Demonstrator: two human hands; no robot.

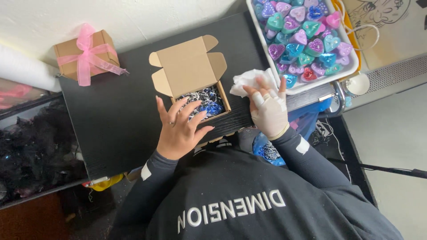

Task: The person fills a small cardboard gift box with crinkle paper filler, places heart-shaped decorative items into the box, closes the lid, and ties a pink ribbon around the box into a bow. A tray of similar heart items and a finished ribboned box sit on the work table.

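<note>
Fingers of the left hand [180,129] lie spread over the open cardboard box [195,80] at frame centre, steadying it on the black table [111,120]. The gloved right hand [269,111], fingers spread, apparently presses white tissue [249,80] beside the tray of hearts [351,71].

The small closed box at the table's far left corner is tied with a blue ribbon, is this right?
Not quite. The head view shows the small closed box at the far left corner of the black table, but its ribbon is pink, not blue.
</note>
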